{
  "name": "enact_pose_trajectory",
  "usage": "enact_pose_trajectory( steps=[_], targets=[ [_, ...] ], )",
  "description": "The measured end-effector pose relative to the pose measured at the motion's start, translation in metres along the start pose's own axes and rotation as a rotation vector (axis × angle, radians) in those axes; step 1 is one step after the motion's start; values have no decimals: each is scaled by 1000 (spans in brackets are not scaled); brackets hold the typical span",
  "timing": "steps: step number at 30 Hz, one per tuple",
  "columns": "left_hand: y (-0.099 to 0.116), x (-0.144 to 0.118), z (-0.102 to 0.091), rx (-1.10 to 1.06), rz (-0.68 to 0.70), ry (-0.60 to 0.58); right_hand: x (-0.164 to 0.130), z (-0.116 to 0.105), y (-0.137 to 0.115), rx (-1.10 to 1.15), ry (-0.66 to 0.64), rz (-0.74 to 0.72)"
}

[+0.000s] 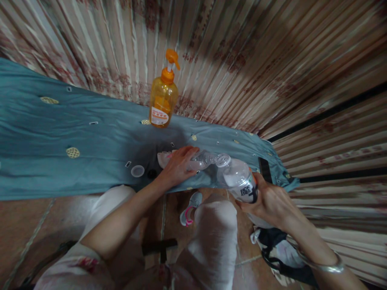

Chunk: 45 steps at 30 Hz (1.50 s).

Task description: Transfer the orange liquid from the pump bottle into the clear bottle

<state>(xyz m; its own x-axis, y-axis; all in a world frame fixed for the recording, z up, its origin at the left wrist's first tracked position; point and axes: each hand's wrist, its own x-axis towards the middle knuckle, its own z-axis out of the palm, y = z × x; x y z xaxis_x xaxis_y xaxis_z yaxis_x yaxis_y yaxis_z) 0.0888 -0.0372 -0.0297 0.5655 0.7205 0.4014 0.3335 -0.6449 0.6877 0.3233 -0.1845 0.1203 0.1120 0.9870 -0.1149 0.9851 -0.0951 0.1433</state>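
Curving partly closed, L hand [179, 166] is holding a clear btl [198, 162] nr the front edge of the cloth [99, 173]; R hand [269, 199] is gripping a labelled btl [234, 173], necks meeting or nearly. Poss. risk: btls slipping apart if either wrist tilts.

Silver bangle [331, 269], white trousers [216, 229], short pale sleeve [77, 266] patterned in reddish pink
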Motion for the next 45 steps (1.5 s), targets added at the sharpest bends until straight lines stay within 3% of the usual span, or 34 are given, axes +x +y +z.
enact_pose_trajectory(
  steps=[45],
  targets=[
    [5,3,0,5,-50,2,-2,0,0,-10,-13,10]
  ],
)
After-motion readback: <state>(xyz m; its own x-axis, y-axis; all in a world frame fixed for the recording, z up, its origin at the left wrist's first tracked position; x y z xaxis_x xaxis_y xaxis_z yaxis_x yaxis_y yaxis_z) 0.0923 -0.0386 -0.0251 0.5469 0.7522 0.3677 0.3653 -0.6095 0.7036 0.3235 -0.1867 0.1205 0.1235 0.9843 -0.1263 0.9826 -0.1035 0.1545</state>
